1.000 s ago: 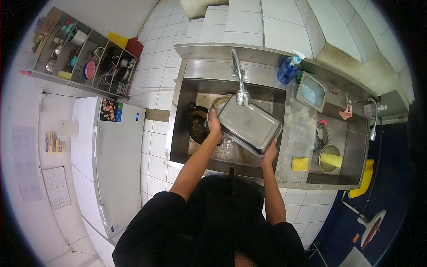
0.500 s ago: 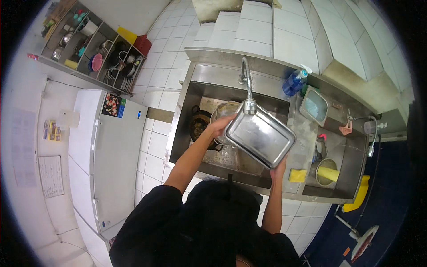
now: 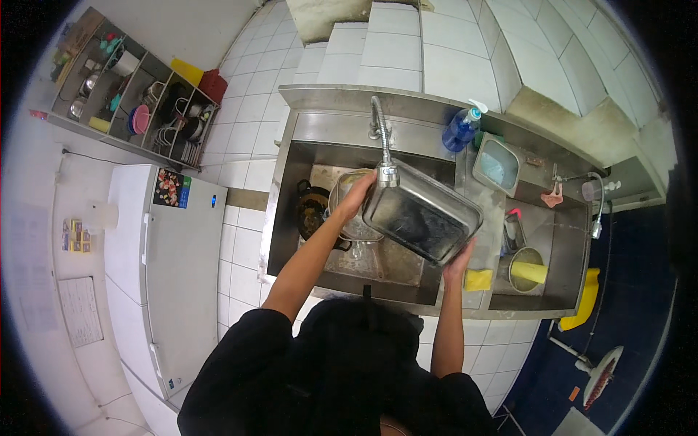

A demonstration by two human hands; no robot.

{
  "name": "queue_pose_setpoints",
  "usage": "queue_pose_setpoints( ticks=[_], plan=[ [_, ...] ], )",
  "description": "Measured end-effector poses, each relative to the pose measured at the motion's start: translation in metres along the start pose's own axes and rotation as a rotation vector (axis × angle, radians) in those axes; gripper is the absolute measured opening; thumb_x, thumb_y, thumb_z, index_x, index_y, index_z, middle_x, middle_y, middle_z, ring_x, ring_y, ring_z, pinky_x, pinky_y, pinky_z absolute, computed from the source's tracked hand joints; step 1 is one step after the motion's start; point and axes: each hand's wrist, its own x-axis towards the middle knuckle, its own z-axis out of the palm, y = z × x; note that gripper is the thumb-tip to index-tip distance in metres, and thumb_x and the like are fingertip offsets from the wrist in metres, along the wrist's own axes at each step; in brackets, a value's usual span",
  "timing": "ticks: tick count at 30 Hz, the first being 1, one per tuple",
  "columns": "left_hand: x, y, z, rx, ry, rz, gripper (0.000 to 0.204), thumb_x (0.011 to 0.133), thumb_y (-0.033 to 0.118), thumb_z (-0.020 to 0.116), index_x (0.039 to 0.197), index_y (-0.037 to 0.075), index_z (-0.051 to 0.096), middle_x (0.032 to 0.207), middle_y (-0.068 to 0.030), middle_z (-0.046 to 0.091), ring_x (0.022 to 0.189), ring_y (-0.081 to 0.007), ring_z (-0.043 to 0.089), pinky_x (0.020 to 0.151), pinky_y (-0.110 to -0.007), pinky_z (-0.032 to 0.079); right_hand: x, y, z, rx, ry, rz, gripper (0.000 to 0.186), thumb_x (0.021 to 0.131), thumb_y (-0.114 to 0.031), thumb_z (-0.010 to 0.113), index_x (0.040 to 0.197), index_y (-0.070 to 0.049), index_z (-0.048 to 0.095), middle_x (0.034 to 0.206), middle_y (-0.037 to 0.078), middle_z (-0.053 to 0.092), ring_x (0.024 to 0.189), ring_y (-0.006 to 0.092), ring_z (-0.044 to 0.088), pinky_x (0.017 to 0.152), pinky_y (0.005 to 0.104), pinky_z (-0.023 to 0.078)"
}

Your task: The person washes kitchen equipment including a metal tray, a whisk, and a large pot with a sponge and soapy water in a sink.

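My left hand (image 3: 358,192) grips the left end of a rectangular steel pan (image 3: 425,214), and my right hand (image 3: 458,256) holds its lower right corner. The pan is tilted beneath the flexible tap (image 3: 387,171), over the large sink (image 3: 278,243). Below and left of it, a metal bowl (image 3: 349,229) lies in the sink beside a black two-handled pan (image 3: 309,211) with dark residue inside. A yellow sponge (image 3: 478,279) lies on the steel ledge just right of my right hand.
A blue pump bottle (image 3: 458,132) stands behind, beside a metal container (image 3: 496,166). The right basin (image 3: 552,240) holds a bucket (image 3: 522,276) with a yellow object inside. A fridge (image 3: 178,283) and dish shelf (image 3: 123,94) are on the left, a yellow object (image 3: 578,309) at right.
Both hands have shifted the steel pan rightward relative to the sink and tilted it, so its face now looks darker. More of the metal bowl underneath shows.
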Motion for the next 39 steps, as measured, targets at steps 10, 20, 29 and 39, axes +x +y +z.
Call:
queue_pose_setpoints(
  ticks=[10,20,29,39],
  plan=[
    [-0.053,-0.021,-0.085,-0.571,0.236,0.013,0.055,0.095,0.050,0.058,0.122,0.002,0.059,0.120,-0.0097,0.064,0.110,-0.0225,0.060,0.097,-0.036,0.045,0.064,0.057,0.051,-0.922,-0.091,-0.207,0.064,0.102,-0.052,0.040,0.132,0.003,0.052,0.133,0.014,0.057,0.117,0.0229,0.057,0.095,0.0331,0.045],
    [-0.105,-0.034,-0.124,-0.454,0.433,0.216,0.067,0.097,0.057,0.047,0.137,0.003,0.047,0.137,-0.0127,0.054,0.128,-0.0273,0.049,0.111,-0.041,0.034,0.067,0.098,0.083,-0.782,-0.110,0.176,0.060,0.098,-0.053,0.051,0.138,-0.010,0.050,0.136,0.008,0.055,0.117,0.0256,0.057,0.095,0.0373,0.044],
    [-0.142,-0.070,-0.081,-0.724,0.349,-0.064,0.094,0.084,0.084,0.034,0.148,0.015,0.039,0.152,-0.0105,0.039,0.139,-0.0325,0.035,0.115,-0.051,0.026,-0.026,0.133,0.157,-1.502,-0.373,-0.961,0.070,0.092,-0.041,0.061,0.147,-0.005,0.038,0.149,0.028,0.034,0.139,0.0453,0.031,0.114,0.0555,0.022],
    [-0.159,-0.092,-0.055,-0.886,0.306,-0.176,0.099,0.080,0.088,0.030,0.149,0.017,0.038,0.153,-0.0081,0.038,0.137,-0.0335,0.037,0.113,-0.051,0.029,0.029,0.103,0.164,-1.838,-0.486,-1.130,0.074,0.093,-0.052,0.052,0.153,-0.015,0.030,0.158,0.024,0.022,0.144,0.0462,0.021,0.117,0.0580,0.014]
  ],
)
